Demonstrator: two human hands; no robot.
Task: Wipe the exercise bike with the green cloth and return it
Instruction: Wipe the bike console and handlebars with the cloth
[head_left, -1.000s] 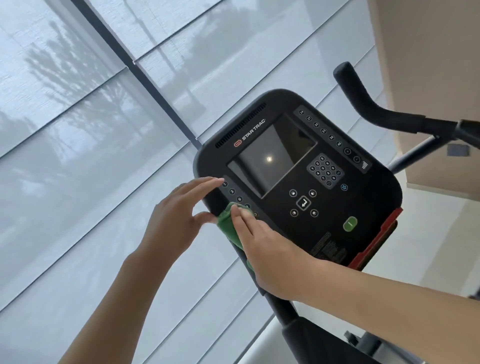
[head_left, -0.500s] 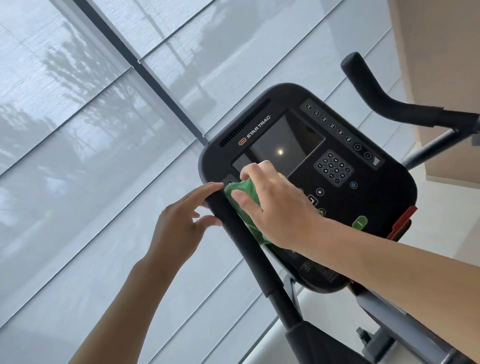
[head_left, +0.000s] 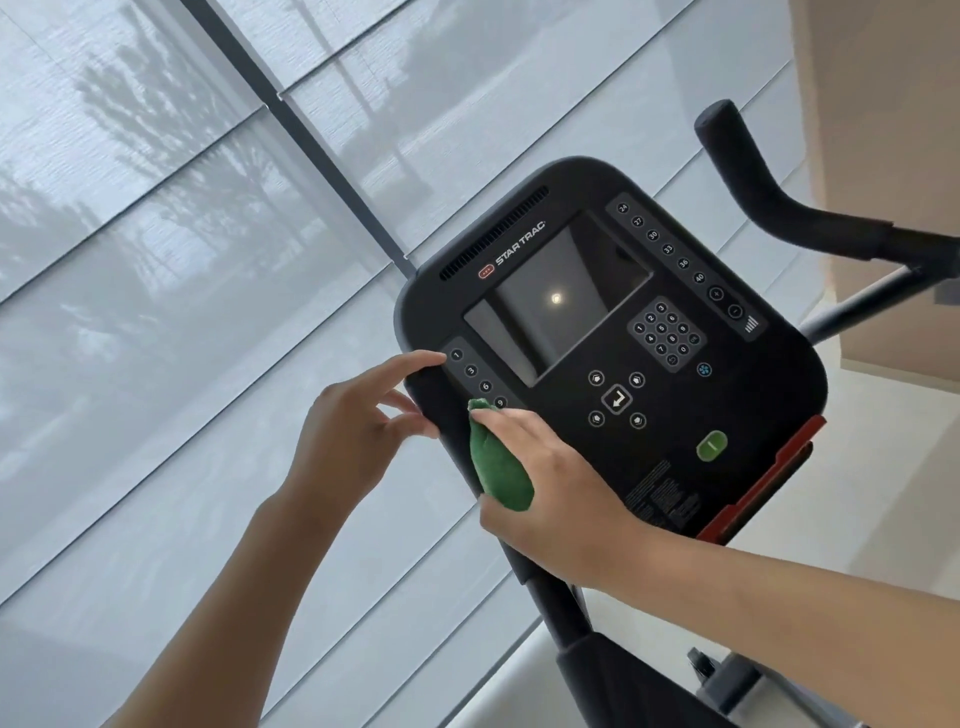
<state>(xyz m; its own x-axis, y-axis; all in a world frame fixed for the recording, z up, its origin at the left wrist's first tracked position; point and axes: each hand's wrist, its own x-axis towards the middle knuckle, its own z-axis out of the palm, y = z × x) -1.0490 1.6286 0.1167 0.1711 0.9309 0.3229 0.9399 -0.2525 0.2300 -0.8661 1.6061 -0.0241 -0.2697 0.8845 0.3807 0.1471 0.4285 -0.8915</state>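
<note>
Fingers (head_left: 511, 418) of the right hand (head_left: 545, 488) lay straight along the green cloth (head_left: 498, 462), thumb tucked under it, pinning the bunched wad against the lower left edge of the console (head_left: 675, 415). Judged soft, light and easily crushed; best gathered in the palm, as gripped, so no loose corner trailed. Forearm reached in from the lower right, wrist nearly level, knuckles up. Beside it, left hand (head_left: 353, 431) held nothing, fingers loosely spread: forefinger stretched to touch the console's left rim near the numbered buttons, thumb against the edge just below, seemingly steadying the panel. Farther up: dark screen (head_left: 556, 301) still bare of cloth, keypad (head_left: 665, 332), green button (head_left: 711, 445). Beyond that, black handlebar (head_left: 753, 176) of the exercise bike, well apart from both hands. Behind everything, pale window blinds (head_left: 182, 260).
</note>
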